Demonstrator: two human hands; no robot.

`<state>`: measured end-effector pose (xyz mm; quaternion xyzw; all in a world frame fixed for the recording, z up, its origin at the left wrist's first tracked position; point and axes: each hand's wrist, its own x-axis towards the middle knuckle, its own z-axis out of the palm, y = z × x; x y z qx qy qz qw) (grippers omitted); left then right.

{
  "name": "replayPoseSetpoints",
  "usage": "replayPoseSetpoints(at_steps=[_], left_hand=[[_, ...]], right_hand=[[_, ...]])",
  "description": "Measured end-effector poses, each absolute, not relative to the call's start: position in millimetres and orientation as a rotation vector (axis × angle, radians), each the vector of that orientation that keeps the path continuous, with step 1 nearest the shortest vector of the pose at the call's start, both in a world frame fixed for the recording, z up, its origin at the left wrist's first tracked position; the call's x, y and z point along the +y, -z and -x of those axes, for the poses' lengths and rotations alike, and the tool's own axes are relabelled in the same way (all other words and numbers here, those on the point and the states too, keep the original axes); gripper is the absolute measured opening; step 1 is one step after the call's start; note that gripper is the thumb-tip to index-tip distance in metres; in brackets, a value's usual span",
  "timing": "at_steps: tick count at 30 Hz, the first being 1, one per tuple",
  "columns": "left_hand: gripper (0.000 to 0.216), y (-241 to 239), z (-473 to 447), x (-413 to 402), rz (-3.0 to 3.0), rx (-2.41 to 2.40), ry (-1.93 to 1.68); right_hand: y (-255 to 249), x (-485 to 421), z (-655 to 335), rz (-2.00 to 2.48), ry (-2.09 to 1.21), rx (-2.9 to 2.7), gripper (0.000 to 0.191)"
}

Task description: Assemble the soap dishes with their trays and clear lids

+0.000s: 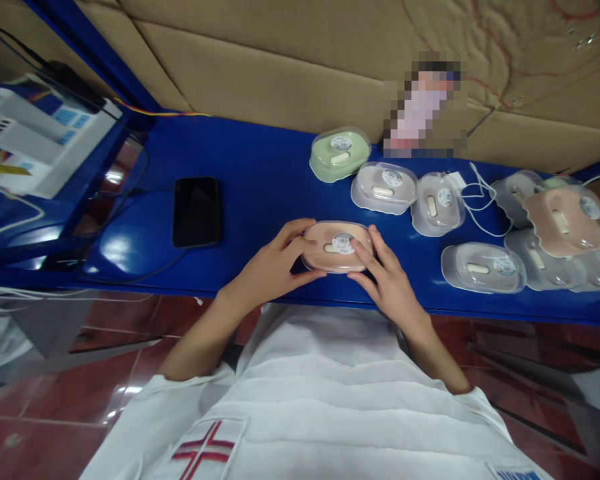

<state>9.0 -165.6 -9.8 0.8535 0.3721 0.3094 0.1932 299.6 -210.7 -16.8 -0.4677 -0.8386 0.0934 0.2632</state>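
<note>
A pink oval box with a clear lid and a round sticker (336, 248) rests on the blue table (260, 167) right in front of me. My left hand (275, 267) grips its left end, fingers curled round the edge. My right hand (385, 277) holds its right end with fingers wrapped on the lid and side. Both hands clasp the same box.
A black phone (196, 211) lies flat to the left. Behind and to the right stand a green box (339, 155), white boxes (384, 187) and a pile of several more (555, 227), with a white cable (480, 193). Cardboard (300, 60) lines the back. A machine (35, 133) stands far left.
</note>
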Motion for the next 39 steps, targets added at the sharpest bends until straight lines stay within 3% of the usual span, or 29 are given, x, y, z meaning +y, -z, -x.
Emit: replayPoseSetpoints(at_steps=[28,35,39], left_hand=[[0.043,10,-9,-165,-2.367,1.075,-0.755],[0.063,-39,-2,-154,-2.602,1.054,-0.638],[0.052,-70,-20,-96,-2.627,1.070,-0.703]], right_hand=[[15,-210,-299,1.253,-0.203,-2.284,0.092],[-19,-202,-317,1.240,-0.233,-2.511,0.088],[-62,-163,-344,1.253,-0.104,-2.578,0.072]])
